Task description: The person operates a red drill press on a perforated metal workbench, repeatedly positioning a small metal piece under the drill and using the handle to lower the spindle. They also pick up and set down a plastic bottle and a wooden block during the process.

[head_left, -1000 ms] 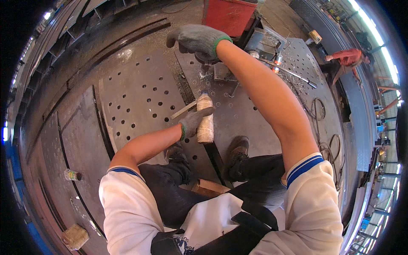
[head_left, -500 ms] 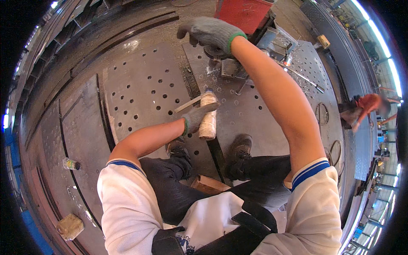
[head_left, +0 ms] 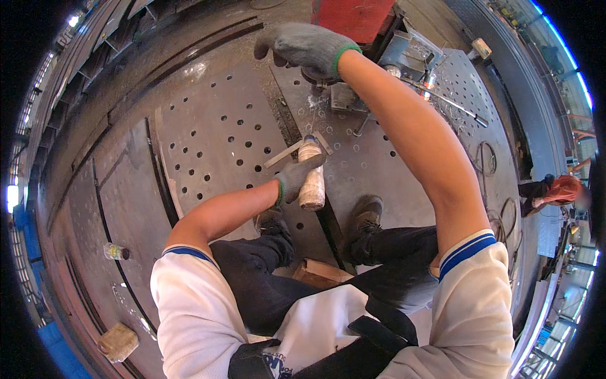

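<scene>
Left hand (head_left: 295, 179), grey glove, fingers wrapped around a pale cylindrical bottle (head_left: 311, 178) held upright above the perforated steel table (head_left: 214, 136). Right hand (head_left: 307, 47), gloved, fingers loosely spread, holding nothing, reaching toward the red box (head_left: 353, 16).

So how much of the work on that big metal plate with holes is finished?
Hard to say what is finished: the perforated steel plate shows only scuffs and chalk marks. In hand now: the left hand grips a pale cylinder, the right hand reaches toward the metal fixture. The flat bar lies loose.
</scene>
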`<state>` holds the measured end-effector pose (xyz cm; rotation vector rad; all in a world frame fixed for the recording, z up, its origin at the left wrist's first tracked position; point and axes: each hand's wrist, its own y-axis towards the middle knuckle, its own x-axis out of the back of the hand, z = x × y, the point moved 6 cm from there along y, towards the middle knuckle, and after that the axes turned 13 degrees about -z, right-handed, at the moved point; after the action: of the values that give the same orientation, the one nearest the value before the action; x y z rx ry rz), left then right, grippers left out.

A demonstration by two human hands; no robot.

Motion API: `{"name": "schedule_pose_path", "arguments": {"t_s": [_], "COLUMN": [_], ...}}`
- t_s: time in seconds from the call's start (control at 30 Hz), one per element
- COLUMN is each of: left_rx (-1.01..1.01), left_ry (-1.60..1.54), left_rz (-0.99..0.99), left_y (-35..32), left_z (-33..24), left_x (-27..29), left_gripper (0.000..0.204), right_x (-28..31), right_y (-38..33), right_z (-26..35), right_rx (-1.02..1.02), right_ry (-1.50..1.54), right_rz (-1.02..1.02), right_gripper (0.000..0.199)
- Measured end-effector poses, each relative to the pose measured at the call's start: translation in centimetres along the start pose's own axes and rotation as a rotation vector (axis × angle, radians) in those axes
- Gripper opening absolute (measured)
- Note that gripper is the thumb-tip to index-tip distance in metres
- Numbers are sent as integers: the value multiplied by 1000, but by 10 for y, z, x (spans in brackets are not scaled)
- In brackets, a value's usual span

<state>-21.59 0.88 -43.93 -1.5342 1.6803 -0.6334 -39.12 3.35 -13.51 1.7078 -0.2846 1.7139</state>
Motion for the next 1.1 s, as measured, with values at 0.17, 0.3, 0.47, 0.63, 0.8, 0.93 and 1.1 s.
{"name": "schedule_pose_path", "arguments": {"t_s": [0.17,0.3,0.47,0.63,0.8,0.93,1.1], "left_rx": [5,-56,-79,-109,-98,-116,-146], "left_ry": [-25,34,13,37,8,-65,-59], "left_rz": [3,-27,21,49,85,88,94], "left_y": [5,4,-1,-1,-6,-20,-24], "left_z": [4,1,-2,-7,-10,-16,-15], "left_x": [2,5,1,4,-2,-8,-10], "left_gripper": [40,52,52,52,51,44,44], "right_x": [-4,2,6,12,16,16,5], "right_y": [3,1,-2,-1,-8,-9,-3], "right_z": [-6,1,1,13,14,15,8], "right_rx": [14,-64,-33,-36,52,-18,-27], "right_ry": [-66,37,30,37,-24,11,-21], "right_rz": [-54,-72,-105,5,-56,-24,26], "right_gripper": [35,36,37,36,52,55,59]}}
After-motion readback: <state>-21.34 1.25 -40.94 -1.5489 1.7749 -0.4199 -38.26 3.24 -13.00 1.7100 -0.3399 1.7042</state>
